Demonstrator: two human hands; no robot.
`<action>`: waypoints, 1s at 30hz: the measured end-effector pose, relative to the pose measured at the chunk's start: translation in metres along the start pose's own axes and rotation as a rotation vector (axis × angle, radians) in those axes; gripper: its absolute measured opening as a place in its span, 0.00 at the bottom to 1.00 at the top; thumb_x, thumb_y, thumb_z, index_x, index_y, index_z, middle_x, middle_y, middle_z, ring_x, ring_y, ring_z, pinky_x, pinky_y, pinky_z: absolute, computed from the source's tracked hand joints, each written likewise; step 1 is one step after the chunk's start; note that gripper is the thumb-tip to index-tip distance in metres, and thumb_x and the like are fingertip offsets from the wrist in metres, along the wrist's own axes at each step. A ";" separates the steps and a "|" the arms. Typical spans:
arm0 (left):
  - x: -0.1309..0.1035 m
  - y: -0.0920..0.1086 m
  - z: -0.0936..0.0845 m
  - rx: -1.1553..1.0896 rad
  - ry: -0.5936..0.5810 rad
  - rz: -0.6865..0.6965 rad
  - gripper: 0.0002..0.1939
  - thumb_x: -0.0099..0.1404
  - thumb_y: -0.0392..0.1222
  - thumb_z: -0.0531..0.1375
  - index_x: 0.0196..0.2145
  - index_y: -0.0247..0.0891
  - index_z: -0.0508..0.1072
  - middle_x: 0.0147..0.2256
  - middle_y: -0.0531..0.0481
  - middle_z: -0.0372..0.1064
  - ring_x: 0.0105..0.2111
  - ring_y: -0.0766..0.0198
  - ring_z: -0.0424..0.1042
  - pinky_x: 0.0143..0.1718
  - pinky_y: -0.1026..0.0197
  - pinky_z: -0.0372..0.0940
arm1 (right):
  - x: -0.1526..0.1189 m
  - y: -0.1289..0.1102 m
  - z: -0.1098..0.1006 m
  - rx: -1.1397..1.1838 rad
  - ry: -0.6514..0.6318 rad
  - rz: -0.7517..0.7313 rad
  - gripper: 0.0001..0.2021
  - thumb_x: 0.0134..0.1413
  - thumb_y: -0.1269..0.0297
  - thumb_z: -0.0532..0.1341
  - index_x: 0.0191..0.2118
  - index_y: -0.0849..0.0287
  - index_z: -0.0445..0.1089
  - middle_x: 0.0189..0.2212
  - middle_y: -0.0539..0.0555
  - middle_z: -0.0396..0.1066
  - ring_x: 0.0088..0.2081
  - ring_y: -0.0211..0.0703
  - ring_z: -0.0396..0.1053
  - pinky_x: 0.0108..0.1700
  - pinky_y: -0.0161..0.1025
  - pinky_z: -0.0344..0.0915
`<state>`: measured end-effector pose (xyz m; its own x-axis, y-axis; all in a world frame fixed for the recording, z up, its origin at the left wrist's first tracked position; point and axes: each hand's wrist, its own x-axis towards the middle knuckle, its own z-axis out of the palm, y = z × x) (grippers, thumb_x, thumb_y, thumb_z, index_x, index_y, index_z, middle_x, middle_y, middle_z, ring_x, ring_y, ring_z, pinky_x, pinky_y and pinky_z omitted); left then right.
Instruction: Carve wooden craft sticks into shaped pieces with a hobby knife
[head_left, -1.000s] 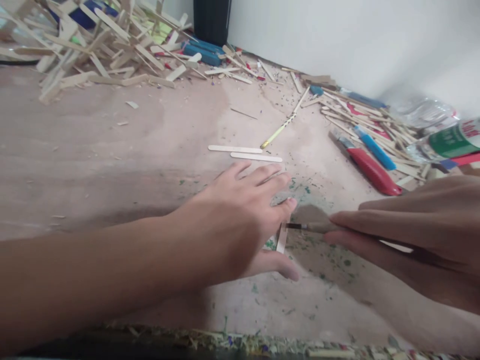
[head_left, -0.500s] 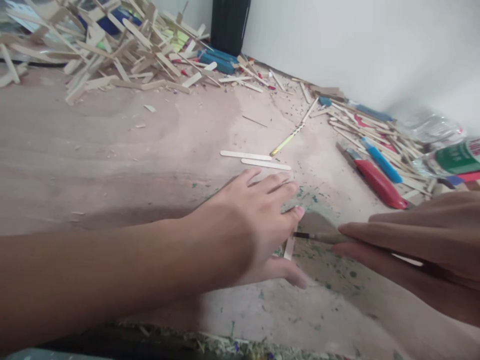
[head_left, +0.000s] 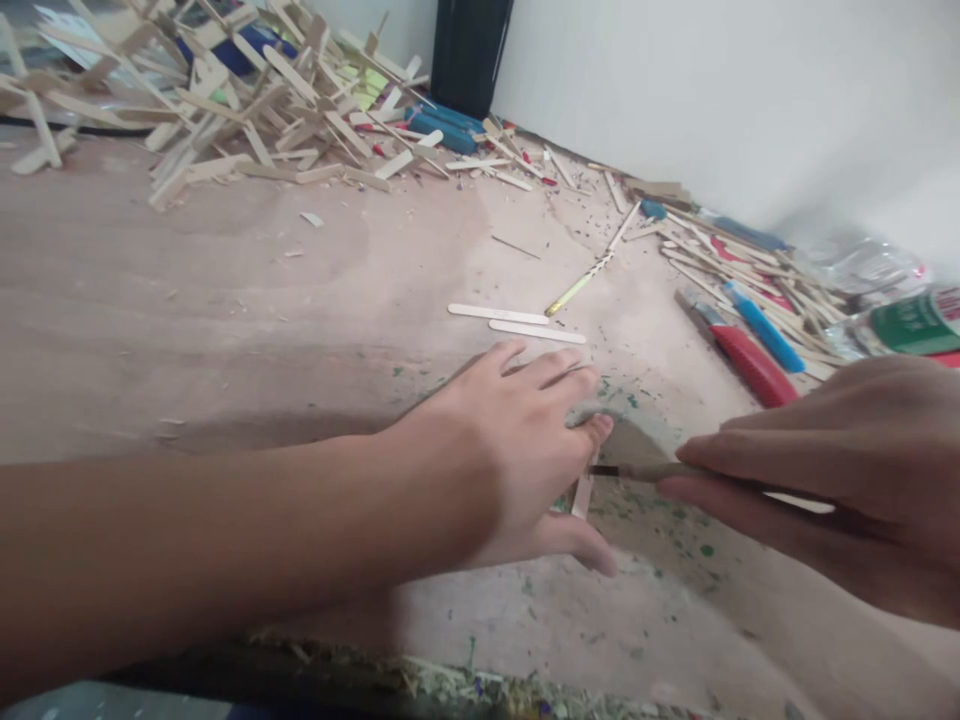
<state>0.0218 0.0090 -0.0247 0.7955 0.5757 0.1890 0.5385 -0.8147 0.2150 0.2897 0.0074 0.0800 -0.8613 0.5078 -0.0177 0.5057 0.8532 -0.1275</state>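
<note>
My left hand (head_left: pixel 525 440) lies with its fingers spread over a wooden craft stick (head_left: pixel 582 496), mostly covering it. Only the stick's lower part shows, between thumb and forefinger. From the right, my right hand (head_left: pixel 832 470) closes on a thin tan-handled tool (head_left: pixel 637 472). Its narrow dark tip reaches the stick beside my left forefinger; the exact kind of tool is unclear. Just beyond my left fingertips, two craft sticks (head_left: pixel 537 331) lie side by side, slightly offset. A pencil (head_left: pixel 581 285) with a patterned body rests slanted behind them.
A heap of joined craft sticks (head_left: pixel 247 110) fills the back left, near a black container (head_left: pixel 471 55). At right lie a red utility knife (head_left: pixel 750 360), a blue pen-like tool (head_left: pixel 765 325), loose sticks and a plastic bottle with a green label (head_left: pixel 911 322). Green specks and shavings dot the wooden tabletop (head_left: pixel 187 290).
My right hand with the thin tool has shifted slightly up, now covering the red knife's end. My left hand stays over the stick. The whole view has shifted a little.
</note>
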 end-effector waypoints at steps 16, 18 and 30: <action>-0.005 -0.005 0.004 0.046 0.049 0.051 0.50 0.73 0.87 0.61 0.69 0.43 0.83 0.77 0.29 0.68 0.77 0.34 0.68 0.75 0.34 0.62 | -0.036 -0.009 0.046 0.064 0.210 0.049 0.10 0.87 0.64 0.62 0.48 0.59 0.80 0.27 0.46 0.76 0.23 0.36 0.68 0.26 0.42 0.56; -0.006 -0.006 0.004 0.045 0.052 0.056 0.50 0.73 0.88 0.61 0.70 0.43 0.83 0.77 0.30 0.69 0.77 0.34 0.69 0.75 0.34 0.62 | -0.038 -0.008 0.054 0.095 0.258 0.036 0.10 0.88 0.65 0.61 0.52 0.60 0.80 0.26 0.45 0.75 0.22 0.36 0.67 0.26 0.41 0.57; -0.008 -0.006 0.004 0.026 0.077 0.066 0.50 0.74 0.87 0.61 0.71 0.42 0.82 0.76 0.29 0.71 0.77 0.34 0.69 0.75 0.33 0.64 | -0.040 -0.011 0.073 0.089 0.372 0.020 0.08 0.86 0.69 0.62 0.61 0.62 0.75 0.27 0.46 0.75 0.23 0.39 0.67 0.26 0.42 0.59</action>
<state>0.0131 0.0094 -0.0314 0.8062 0.5238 0.2751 0.4936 -0.8518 0.1751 0.3151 -0.0314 0.0101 -0.7664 0.5464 0.3377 0.5015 0.8375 -0.2170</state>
